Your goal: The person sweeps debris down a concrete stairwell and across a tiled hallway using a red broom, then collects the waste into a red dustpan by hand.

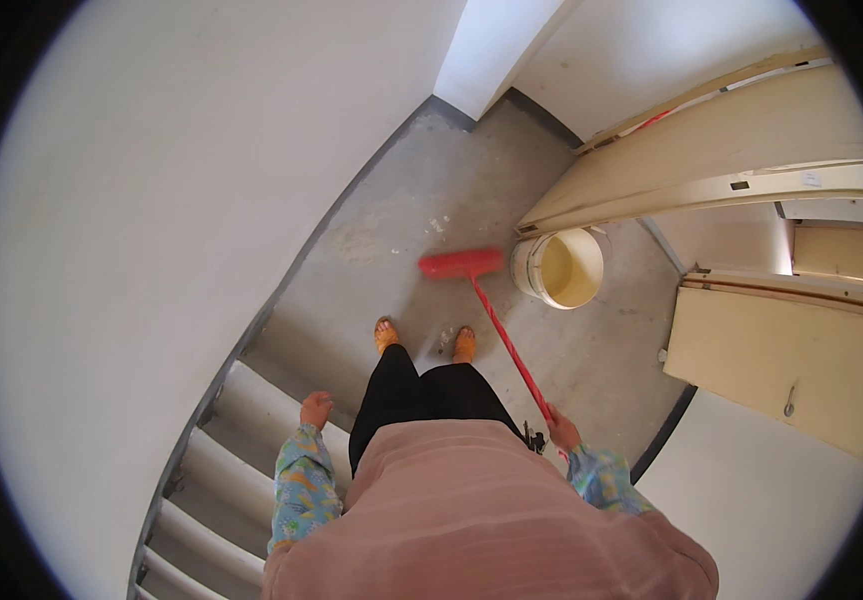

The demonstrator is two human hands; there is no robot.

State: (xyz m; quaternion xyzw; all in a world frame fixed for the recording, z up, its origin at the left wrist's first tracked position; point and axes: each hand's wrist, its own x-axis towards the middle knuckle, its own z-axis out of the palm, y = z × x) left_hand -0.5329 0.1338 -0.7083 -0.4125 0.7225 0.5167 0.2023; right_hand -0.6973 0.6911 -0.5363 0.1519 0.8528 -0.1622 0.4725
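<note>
My right hand (564, 429) is closed around the red handle of a broom (506, 341), low at my right side. The broom's red head (461, 263) is over the grey concrete floor (401, 217), just beyond my feet; its edge looks slightly blurred. Right of the broom head stands a white plastic bucket (525, 270), its yellowish inside showing. My left hand (316, 409) hangs at my left side over the stairs, with nothing in it and its fingers loosely bent. A dark bunch of what look like keys (533, 437) is beside my right hand.
Concrete steps (266, 397) lie at the lower left, along a white wall (138, 225) with a dark skirting. A cream door (701, 165) stands open behind the bucket. Another cream door (761, 360) with a handle is at the right. A white pillar (491, 60) rises at the top.
</note>
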